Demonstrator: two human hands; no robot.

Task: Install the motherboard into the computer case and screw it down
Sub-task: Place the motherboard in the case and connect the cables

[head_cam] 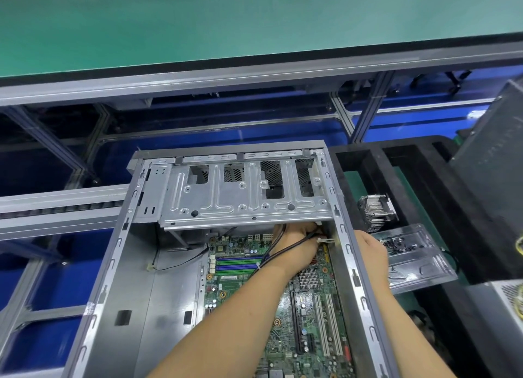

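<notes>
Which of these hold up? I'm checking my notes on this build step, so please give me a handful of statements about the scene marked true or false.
1. The motherboard lies inside the open computer case. True.
2. The left hand reaches under the metal drive cage among black cables. True.
3. The right hand is inside the case holding a screwdriver. False: it is outside the case's right wall, and no screwdriver shows.
4. A clear plastic tray with small dark parts sits right of the case. True.
5. The case's side panel is fitted and closed. False: the case is open and the board shows.
</notes>
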